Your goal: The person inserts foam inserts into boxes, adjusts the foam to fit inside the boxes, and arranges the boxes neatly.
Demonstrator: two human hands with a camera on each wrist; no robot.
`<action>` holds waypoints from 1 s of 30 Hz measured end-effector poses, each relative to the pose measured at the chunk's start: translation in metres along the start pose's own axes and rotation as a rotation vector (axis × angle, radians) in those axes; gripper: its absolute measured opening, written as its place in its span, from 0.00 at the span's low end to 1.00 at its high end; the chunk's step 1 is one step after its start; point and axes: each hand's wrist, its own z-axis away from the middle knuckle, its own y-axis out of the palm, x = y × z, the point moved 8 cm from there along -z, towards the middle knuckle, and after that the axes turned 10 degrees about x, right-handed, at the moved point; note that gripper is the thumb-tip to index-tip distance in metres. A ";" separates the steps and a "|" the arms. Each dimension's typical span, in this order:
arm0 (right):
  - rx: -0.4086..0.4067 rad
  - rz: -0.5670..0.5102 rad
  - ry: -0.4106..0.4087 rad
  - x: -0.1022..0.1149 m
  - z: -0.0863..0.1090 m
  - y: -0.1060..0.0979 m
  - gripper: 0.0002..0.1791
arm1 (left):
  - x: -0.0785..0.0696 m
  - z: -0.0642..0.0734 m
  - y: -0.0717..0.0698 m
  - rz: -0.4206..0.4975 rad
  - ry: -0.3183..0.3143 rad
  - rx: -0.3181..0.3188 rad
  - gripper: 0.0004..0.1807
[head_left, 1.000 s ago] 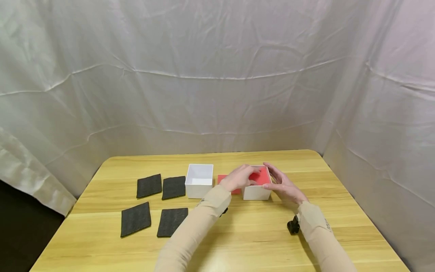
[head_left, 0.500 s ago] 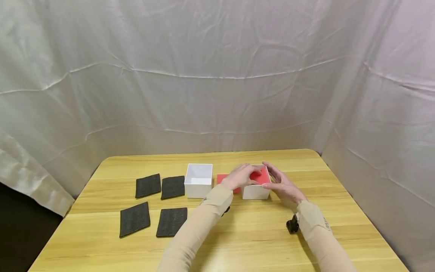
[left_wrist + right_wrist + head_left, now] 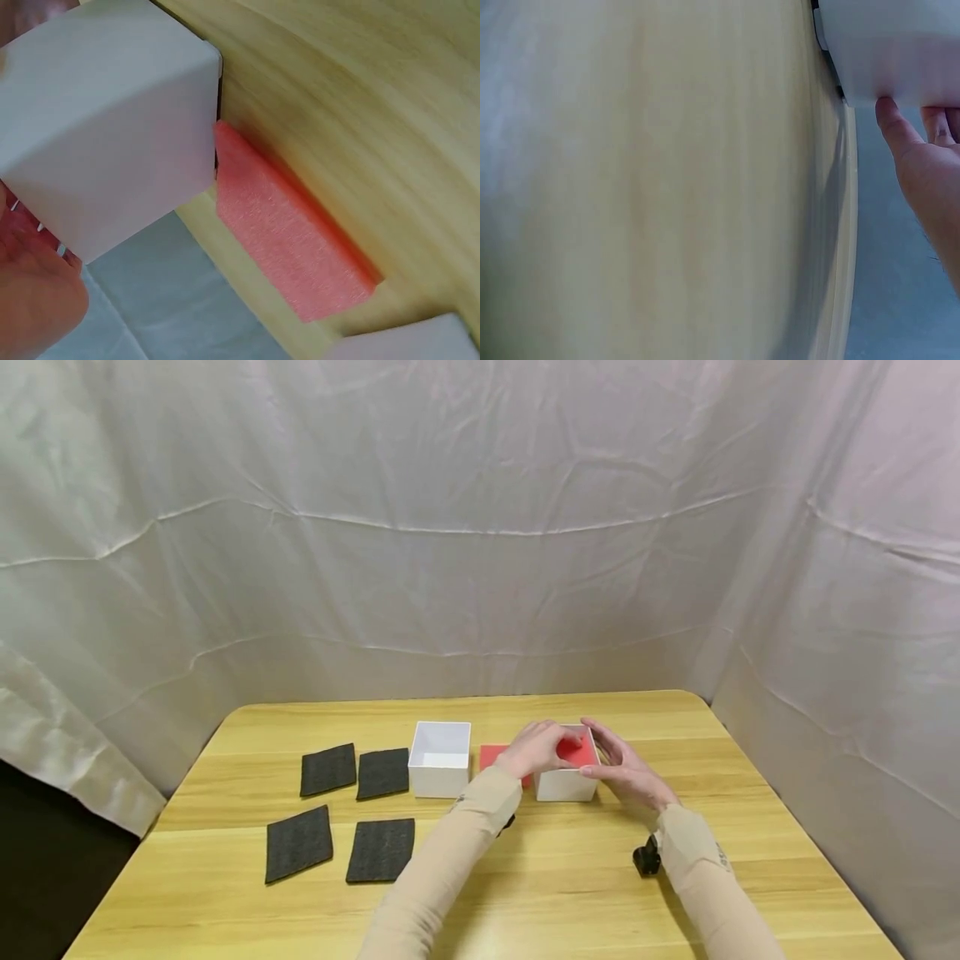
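Right hand (image 3: 632, 772) grips the white box (image 3: 566, 787) by its right side; red sheet (image 3: 583, 754) sits inside, left hand (image 3: 536, 749) reaching in. Is it pinching? I can't tell.

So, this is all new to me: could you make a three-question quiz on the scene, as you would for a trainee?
1. How many dark squares lie on the table?
2. True or false: the white box nearest the dark squares has a red piece inside it.
3. Which hand reaches into the other white box?

Key
1. Four.
2. False; only its white inside shows. One red piece is between the boxes.
3. The left hand; the right hand holds that box's side.
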 end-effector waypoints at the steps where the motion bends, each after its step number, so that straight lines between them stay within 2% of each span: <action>1: -0.001 -0.008 0.003 0.000 -0.001 0.000 0.52 | 0.001 0.000 0.000 0.008 0.007 -0.008 0.23; 5: -0.008 -0.071 0.021 -0.002 -0.004 0.002 0.53 | 0.008 0.000 0.000 0.107 0.032 -0.043 0.22; 10: -0.014 -0.093 0.013 -0.003 -0.007 0.001 0.51 | 0.019 0.007 -0.002 0.292 0.048 -0.121 0.19; 13: -0.006 -0.082 -0.002 -0.002 -0.008 -0.001 0.52 | 0.025 0.015 -0.007 0.402 0.043 -0.217 0.17; 17: -0.006 -0.064 -0.006 -0.002 -0.007 -0.004 0.52 | 0.034 0.028 -0.014 0.515 0.043 -0.386 0.14; 20: -0.003 -0.047 -0.003 -0.003 -0.005 -0.006 0.51 | 0.041 0.037 -0.014 0.585 0.033 -0.462 0.13; 22: -0.006 -0.038 -0.005 -0.002 -0.004 -0.008 0.52 | 0.046 0.040 -0.011 0.617 0.003 -0.470 0.14; 25: -0.021 -0.046 -0.012 -0.001 -0.001 -0.010 0.52 | 0.052 0.041 -0.005 0.624 -0.047 -0.448 0.15; 30: -0.031 -0.069 -0.010 -0.003 0.001 -0.009 0.53 | 0.058 0.039 0.010 0.571 -0.108 -0.337 0.21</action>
